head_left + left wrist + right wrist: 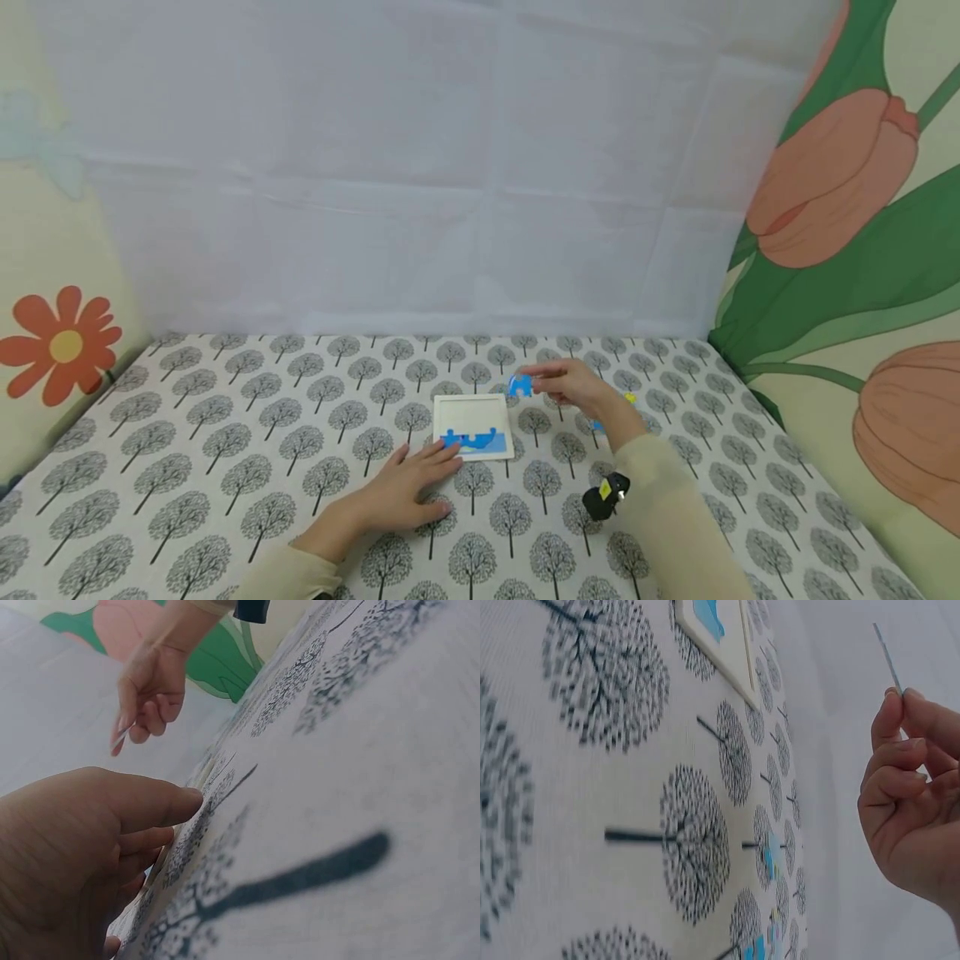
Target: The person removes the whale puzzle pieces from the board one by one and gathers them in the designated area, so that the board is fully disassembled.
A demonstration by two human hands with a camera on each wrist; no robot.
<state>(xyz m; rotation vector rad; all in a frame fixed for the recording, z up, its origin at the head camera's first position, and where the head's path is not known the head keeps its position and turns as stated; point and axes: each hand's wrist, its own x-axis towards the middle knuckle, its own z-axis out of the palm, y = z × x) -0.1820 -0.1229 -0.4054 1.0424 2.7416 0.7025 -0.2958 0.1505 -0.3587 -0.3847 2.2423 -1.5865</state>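
Observation:
My right hand [572, 385] pinches a blue jigsaw piece [520, 385] between thumb and forefinger, raised near the far right corner of a white puzzle frame [472, 402]. In the right wrist view the piece [889, 660] shows edge-on, as a thin sheet held above the cloth. Blue pieces [487, 443] fill the near part of the frame; its far part shows bare white board. My left hand [408, 487] rests with spread fingers at the frame's near left corner, fingertips over its edge.
More loose puzzle pieces [755, 949] lie on the tree-print cloth [300, 433], partly behind the right forearm. A small black object with a yellow patch [606, 497] sits beside the right sleeve. A white sheet [390, 167] hangs behind the table.

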